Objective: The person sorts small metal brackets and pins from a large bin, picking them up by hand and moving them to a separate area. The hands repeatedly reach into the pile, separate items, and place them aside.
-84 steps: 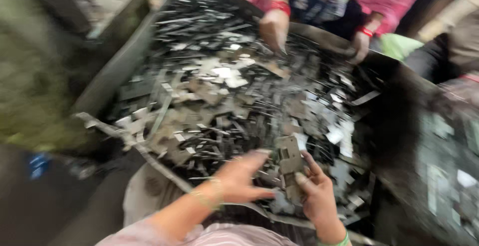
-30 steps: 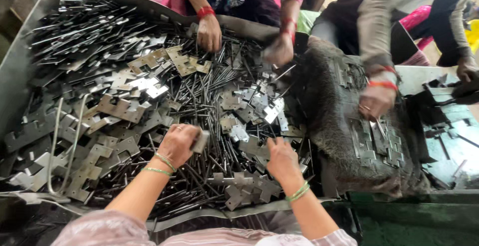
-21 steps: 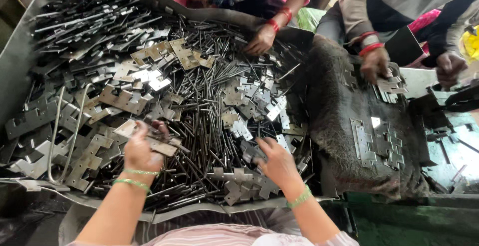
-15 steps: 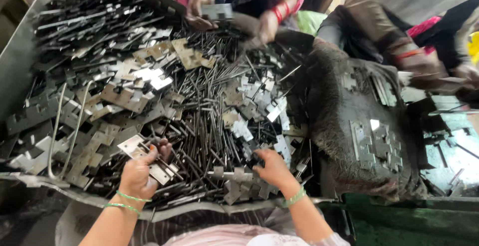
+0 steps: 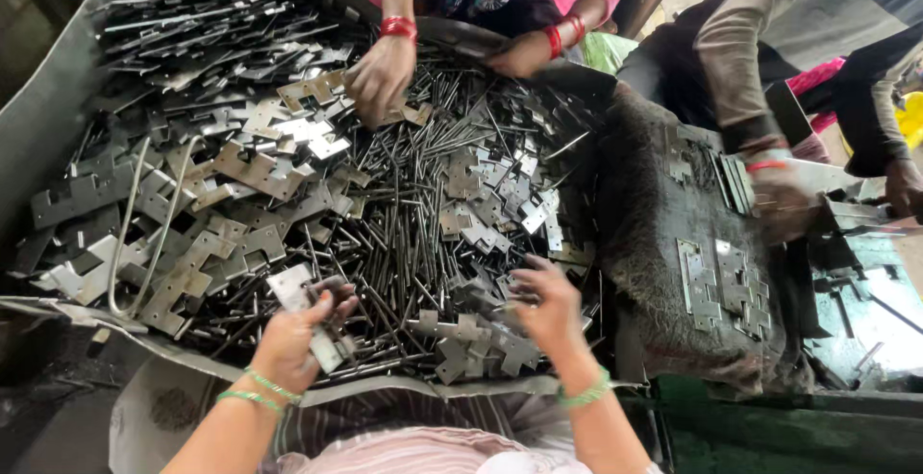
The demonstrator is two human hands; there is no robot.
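The left hand (image 5: 293,339) pinched a hinge plate (image 5: 306,313) at the pile's (image 5: 317,176) near edge — the right hand (image 5: 548,306), fingers spread, was picking among pins (image 5: 413,214) — it seemed it needed one pin pinched next.

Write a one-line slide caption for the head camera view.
Left hand grips a flat metal plate while the right hand reaches into a pile of pins.
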